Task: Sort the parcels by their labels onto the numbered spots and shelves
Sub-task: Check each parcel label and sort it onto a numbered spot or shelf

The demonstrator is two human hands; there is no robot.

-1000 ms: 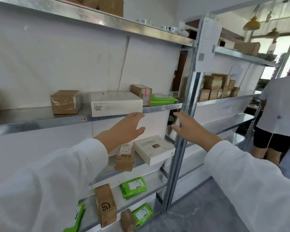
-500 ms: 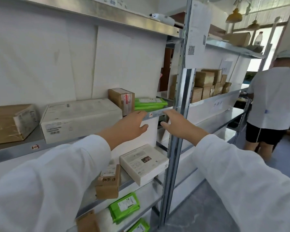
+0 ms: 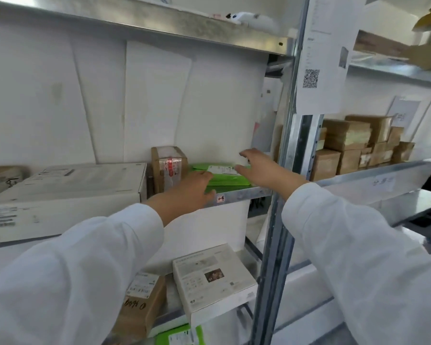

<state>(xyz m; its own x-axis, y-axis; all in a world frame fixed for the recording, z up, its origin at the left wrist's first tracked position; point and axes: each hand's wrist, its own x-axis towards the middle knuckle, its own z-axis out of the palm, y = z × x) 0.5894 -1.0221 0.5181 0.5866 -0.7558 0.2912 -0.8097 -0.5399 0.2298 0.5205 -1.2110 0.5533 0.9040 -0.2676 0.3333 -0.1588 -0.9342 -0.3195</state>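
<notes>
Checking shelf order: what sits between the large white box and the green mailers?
One small brown carton with red-and-white tape, standing upright; the head view shows it.

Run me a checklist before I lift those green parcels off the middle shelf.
1. Left hand on the green parcels: straight fingers reach the stack's left end, no grip. Not ok.
2. Right hand: spread open over the right end, not curled round anything. Not ok.
3. White label on the top parcel: faces up, but the text is blurred. Cannot tell.
4. Room beside the taped brown box: it stands close on the left, and a gap is not visible. Cannot tell.
5. Shelf tag: in view, but the marking is unreadable. Cannot tell.
</notes>
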